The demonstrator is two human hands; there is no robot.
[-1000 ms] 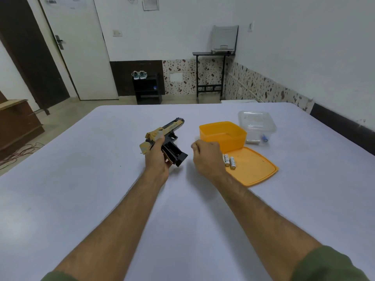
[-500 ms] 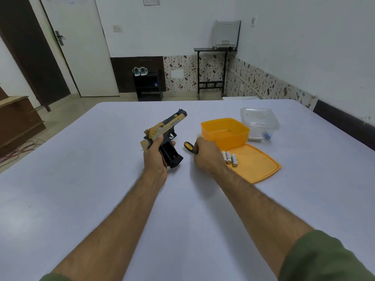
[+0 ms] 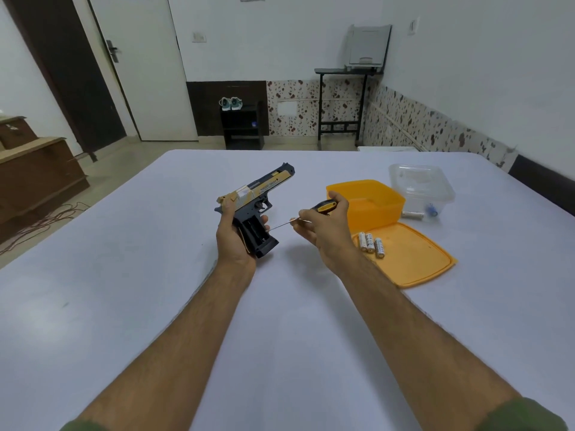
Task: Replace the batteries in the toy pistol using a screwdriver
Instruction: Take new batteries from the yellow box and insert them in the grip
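The left hand [image 3: 235, 234] grips the pistol [image 3: 255, 209] above the table [image 3: 155, 306], left of the orange box [image 3: 367, 200]. It looks light, hard plastic; hold the handle. The right hand [image 3: 323, 227] pinches the thin screwdriver [image 3: 298, 217]. Three small batteries [image 3: 370, 242] lie on the near lid [image 3: 410, 256].

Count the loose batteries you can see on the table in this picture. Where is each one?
4, perhaps more. Three batteries lie side by side on the orange lid. A fourth battery lies beside the clear tub. Others may be hidden inside the toy pistol or the orange box.
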